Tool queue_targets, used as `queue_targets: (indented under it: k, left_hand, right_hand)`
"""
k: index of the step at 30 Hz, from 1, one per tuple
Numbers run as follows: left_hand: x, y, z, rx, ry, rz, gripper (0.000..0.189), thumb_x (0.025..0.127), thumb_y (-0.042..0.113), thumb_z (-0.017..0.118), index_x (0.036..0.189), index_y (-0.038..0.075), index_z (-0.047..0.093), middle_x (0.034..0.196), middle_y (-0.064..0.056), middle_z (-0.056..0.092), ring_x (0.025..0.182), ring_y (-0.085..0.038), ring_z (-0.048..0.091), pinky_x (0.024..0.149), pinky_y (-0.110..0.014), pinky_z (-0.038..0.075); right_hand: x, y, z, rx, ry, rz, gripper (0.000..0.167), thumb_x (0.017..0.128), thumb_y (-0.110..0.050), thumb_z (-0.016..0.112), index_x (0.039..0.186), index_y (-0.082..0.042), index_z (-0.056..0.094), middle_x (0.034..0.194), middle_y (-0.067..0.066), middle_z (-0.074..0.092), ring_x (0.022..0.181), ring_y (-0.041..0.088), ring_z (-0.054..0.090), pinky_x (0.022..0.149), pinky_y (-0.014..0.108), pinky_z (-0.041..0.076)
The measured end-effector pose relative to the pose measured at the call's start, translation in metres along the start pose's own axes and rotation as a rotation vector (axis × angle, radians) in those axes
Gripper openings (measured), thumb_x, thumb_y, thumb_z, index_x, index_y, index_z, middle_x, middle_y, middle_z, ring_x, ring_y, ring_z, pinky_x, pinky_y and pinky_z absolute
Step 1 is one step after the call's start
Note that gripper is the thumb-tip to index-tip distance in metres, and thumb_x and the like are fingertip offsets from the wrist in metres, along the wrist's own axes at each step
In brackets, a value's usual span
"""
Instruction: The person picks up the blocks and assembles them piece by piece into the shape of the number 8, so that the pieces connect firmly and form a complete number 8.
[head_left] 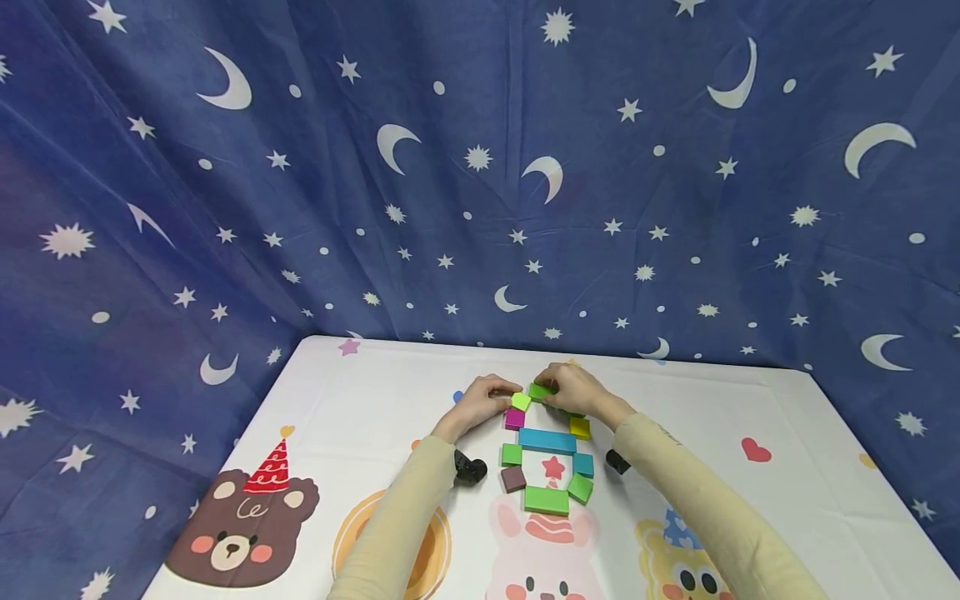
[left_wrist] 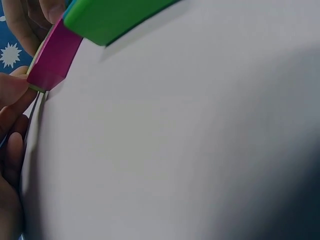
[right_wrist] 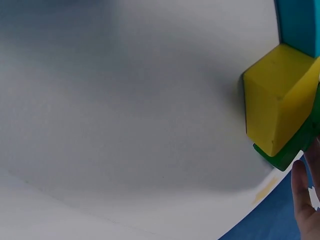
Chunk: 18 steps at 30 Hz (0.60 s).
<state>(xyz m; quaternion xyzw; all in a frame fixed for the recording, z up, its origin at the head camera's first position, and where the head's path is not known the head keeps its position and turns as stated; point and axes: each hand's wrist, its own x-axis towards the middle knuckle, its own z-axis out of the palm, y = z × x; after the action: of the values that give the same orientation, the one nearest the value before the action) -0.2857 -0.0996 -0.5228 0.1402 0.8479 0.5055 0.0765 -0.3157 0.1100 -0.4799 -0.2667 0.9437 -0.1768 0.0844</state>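
Small coloured blocks lie on the table in two joined loops. At the upper loop's left side, my left hand (head_left: 480,406) pinches a lime green block (head_left: 521,402), which sits against a magenta block (head_left: 514,419). My right hand (head_left: 576,390) holds a green block (head_left: 538,392) at the top of that loop, with its fingers partly covering it. A yellow block (head_left: 580,428) stands on the right, touching another green block (right_wrist: 286,152) that the right hand mostly hides in the head view. Across the middle runs a long blue block (head_left: 547,441).
The lower loop has a green block (head_left: 512,454), a brown block (head_left: 513,478), a long green block (head_left: 547,500), a tilted green block (head_left: 580,489) and a teal block (head_left: 582,465). A starry blue curtain (head_left: 465,208) hangs behind the table's (head_left: 712,467) far edge.
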Motion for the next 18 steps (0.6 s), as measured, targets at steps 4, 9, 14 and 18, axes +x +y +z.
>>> queue_targets:
  k: [4,9,14,18]
  left_hand:
    - [0.0002,-0.0010,-0.0001,0.001,-0.002,0.001,0.033,0.086,0.004,0.060,0.117,0.010,0.069,0.118,-0.010,0.065,0.117,-0.025,0.055,0.102,-0.041,0.042]
    - [0.0001,-0.0020,-0.0005,0.011,0.003,-0.007,0.033,0.086,0.005,0.060,0.117,0.011,0.069,0.120,-0.009,0.064,0.117,-0.024,0.054,0.103,-0.041,0.041]
    - [0.0002,-0.0028,-0.0002,0.003,-0.001,-0.012,0.032,0.087,0.005,0.060,0.117,0.012,0.069,0.120,-0.009,0.064,0.117,-0.024,0.054,0.102,-0.041,0.041]
    - [0.0009,-0.0031,0.0004,0.004,0.000,-0.013,0.032,0.087,0.005,0.059,0.117,0.012,0.069,0.119,-0.008,0.064,0.117,-0.023,0.054,0.102,-0.041,0.041]
  right_hand:
    - [0.0006,0.0001,-0.0004,0.001,-0.002,0.004,0.031,0.081,-0.013,0.074,0.112,-0.009,0.071,0.102,0.003,0.070,0.091,0.017,0.060,0.089,0.039,0.047]
    - [0.0019,0.0005,-0.0002,0.006,-0.007,0.007,0.032,0.082,-0.013,0.072,0.114,-0.009,0.070,0.105,0.004,0.069,0.093,0.018,0.060,0.091,0.040,0.047]
    - [0.0023,0.0014,-0.0003,0.017,-0.013,0.008,0.032,0.082,-0.012,0.072,0.114,-0.009,0.070,0.106,0.004,0.069,0.093,0.019,0.061,0.090,0.041,0.048]
    - [0.0029,0.0036,-0.0006,0.034,-0.022,0.014,0.031,0.083,-0.011,0.071,0.114,-0.009,0.070,0.108,0.005,0.069,0.096,0.020,0.061,0.092,0.041,0.048]
